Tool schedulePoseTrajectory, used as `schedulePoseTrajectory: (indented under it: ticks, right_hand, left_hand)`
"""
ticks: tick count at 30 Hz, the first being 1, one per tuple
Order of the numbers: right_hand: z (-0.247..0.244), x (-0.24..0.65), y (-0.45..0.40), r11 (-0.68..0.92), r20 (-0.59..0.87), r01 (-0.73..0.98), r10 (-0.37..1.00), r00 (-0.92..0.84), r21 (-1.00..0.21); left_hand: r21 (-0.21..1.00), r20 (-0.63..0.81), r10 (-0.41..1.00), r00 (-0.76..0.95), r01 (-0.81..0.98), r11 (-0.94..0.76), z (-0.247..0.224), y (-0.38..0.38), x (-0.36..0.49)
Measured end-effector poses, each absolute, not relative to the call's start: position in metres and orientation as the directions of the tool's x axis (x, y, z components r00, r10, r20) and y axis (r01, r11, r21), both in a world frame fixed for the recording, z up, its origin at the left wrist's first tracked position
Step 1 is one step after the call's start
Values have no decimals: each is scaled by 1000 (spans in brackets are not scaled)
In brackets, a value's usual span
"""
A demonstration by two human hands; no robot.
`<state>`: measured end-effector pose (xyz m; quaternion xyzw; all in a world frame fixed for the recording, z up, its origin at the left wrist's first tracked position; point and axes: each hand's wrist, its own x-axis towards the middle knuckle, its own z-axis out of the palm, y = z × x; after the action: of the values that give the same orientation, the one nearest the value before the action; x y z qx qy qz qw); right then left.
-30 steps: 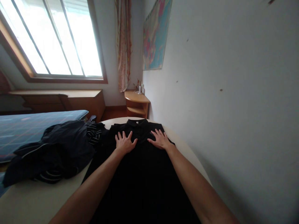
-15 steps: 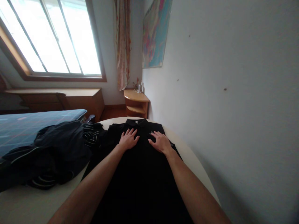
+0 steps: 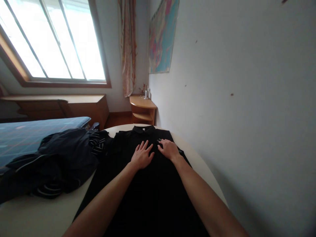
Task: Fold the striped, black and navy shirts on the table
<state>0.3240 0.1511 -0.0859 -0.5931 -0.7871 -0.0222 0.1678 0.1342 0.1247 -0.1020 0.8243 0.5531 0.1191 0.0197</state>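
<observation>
A black collared shirt (image 3: pixel 148 191) lies spread out on a pale round-edged table (image 3: pixel 209 177), its collar at the far end with a small light label inside. My left hand (image 3: pixel 142 155) rests on the chest of the shirt, fingers spread and pointing away from me. Just to its right, my right hand (image 3: pixel 169 149) lies on the upper right chest, its fingers slightly bent over a small light mark on the cloth. Neither hand grips anything that I can see. The shirt's lower part is too dark to make out folds.
Dark clothes (image 3: pixel 66 158) with white stripes lie heaped at the left of the table. Behind them is a blue checked mattress (image 3: pixel 37 131). A wooden corner shelf (image 3: pixel 143 102) stands beyond the table, and a white wall (image 3: pixel 234 131) runs close along the right.
My left hand has slid right and a little toward me across the shirt, closer to my right hand. My right hand has barely moved. The view has shifted slightly.
</observation>
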Motion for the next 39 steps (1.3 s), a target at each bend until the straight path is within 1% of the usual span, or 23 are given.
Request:
schedulePoseTrajectory:
  ticks: [4,7,9,11,13,15,18,22,24,29,33,39]
  right_hand:
    - [-85,325,150,319,169,939,940,-296,-129]
    - [-89,334,146,345,68,925,939,-338,-161]
    - [-91,342,142,347,39,917,937,-347,-197]
    - [-90,351,136,358,49,906,933,-356,-228]
    - [-86,358,129,383,102,893,924,-369,-238]
    - [-81,362,122,399,161,889,915,-369,-227]
    - [-75,359,113,352,202,918,927,-315,-183]
    - [-71,345,105,256,205,966,948,-243,-41]
    - [-70,339,103,228,194,974,955,-225,3]
    - [-67,336,98,178,220,984,960,-172,-7]
    - [-64,337,93,202,211,979,958,-194,-17]
    - [-59,325,93,220,185,971,955,-233,93]
  left_hand:
    - [188,157,917,367,900,-393,-100,123,132]
    - [194,141,910,390,890,-412,-98,123,131]
    - [193,130,906,403,886,-422,-98,123,130]
    - [189,124,905,407,886,-424,-99,123,130]
    - [176,145,904,402,889,-423,-99,121,131]
    - [150,184,899,398,892,-425,-97,119,133]
    - [121,193,893,406,894,-432,-94,115,137]
    - [123,142,900,411,895,-428,-93,110,141]
    - [132,127,907,401,900,-416,-95,108,142]
    - [158,116,914,390,901,-404,-97,104,141]
    - [172,114,915,386,900,-401,-98,103,140]
    - [183,114,915,388,897,-403,-100,105,140]
